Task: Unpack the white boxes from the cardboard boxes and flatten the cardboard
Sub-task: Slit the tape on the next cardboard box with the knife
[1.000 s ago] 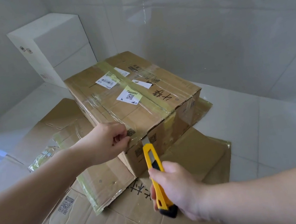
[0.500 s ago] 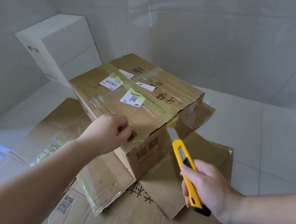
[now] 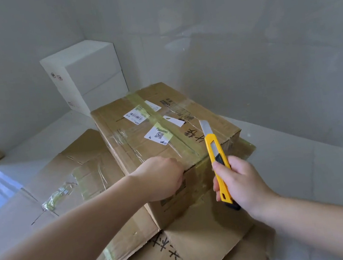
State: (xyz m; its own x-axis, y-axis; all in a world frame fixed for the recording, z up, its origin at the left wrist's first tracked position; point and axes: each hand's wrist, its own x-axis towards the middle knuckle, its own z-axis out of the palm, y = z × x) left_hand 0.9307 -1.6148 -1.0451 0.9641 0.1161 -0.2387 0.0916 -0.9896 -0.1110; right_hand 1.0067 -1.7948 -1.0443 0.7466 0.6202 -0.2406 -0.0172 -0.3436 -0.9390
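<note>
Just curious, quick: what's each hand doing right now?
Left hand: fingers curled, resting on the cardboard box; grip unclear.
Right hand: grips the yellow box cutter.

A taped cardboard box [image 3: 162, 135] sits on flattened cardboard [image 3: 184, 254] on the floor, with two stacked white boxes [image 3: 89, 75] behind it in the corner. The left hand [image 3: 162, 178] rests curled over the box's near top edge. The right hand [image 3: 241, 184] grips a yellow knife [image 3: 217, 163], blade out and pointing up, just beside the box's near corner.
</note>
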